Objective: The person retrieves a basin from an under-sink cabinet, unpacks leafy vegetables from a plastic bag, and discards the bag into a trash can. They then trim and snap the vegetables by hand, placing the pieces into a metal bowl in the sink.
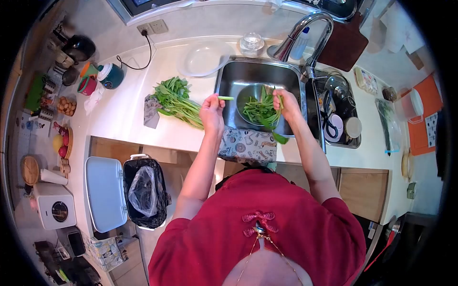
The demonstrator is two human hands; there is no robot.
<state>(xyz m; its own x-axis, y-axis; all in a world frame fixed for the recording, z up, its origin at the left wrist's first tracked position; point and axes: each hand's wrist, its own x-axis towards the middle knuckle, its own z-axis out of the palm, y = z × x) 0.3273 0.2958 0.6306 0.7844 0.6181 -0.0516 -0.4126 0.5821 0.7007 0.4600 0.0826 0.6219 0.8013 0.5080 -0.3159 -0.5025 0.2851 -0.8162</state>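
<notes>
My left hand [213, 112] is closed in a pinch on a short pale green stem [226, 98], beside the sink's left edge. Over the sink [234, 71], my right hand [288, 104] grips leafy green stems, with a leaf [280, 138] dangling below. A metal bowl [242, 93] sits in the sink, holding cut greens [256, 108]. Left of my left hand, a bunch of long-stemmed leafy greens [179, 97] lies on the white counter, partly over a patterned grey cloth [151, 113].
Behind the sink stand a curved faucet [288, 40] and a glass container [252, 44]. A clear plastic basin [202, 58] is on the counter. Dishes [336, 126] fill the right basin. Below left, a lined trash bin [144, 190] has its lid up. A patterned cloth [250, 144] hangs over the front edge.
</notes>
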